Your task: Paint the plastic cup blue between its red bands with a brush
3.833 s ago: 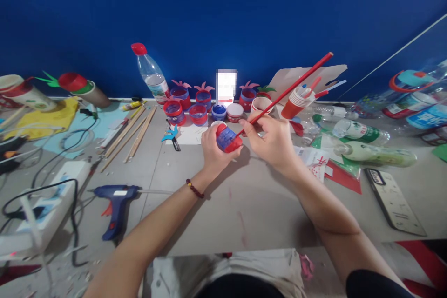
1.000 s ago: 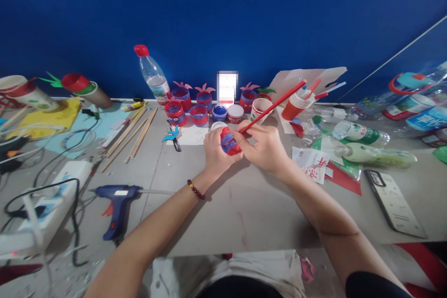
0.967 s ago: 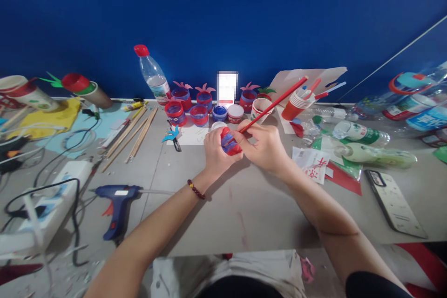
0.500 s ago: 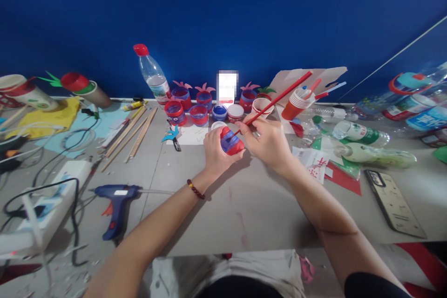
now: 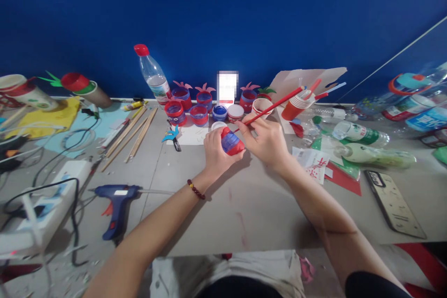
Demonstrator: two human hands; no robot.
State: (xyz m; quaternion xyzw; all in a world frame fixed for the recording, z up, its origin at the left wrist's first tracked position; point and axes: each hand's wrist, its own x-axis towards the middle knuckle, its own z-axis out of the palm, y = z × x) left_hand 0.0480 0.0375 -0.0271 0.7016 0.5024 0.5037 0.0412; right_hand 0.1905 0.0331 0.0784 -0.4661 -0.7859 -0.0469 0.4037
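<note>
L hand (image 5: 217,151): grip shut round red/blue cup (image 5: 232,142), over mid worktop (image 5: 216,219) | R hand (image 5: 268,142): grip pinched on brush (image 5: 277,103), tip nr cup | from cup: blue pot (image 5: 220,112) 11 o'clock, glue gun (image 5: 117,195) 8

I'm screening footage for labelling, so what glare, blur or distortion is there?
Head view: a white panel glares, its edges pixelated; bottles at far right look stretched and soft; a faint shadow falls beneath the left hand.
</note>
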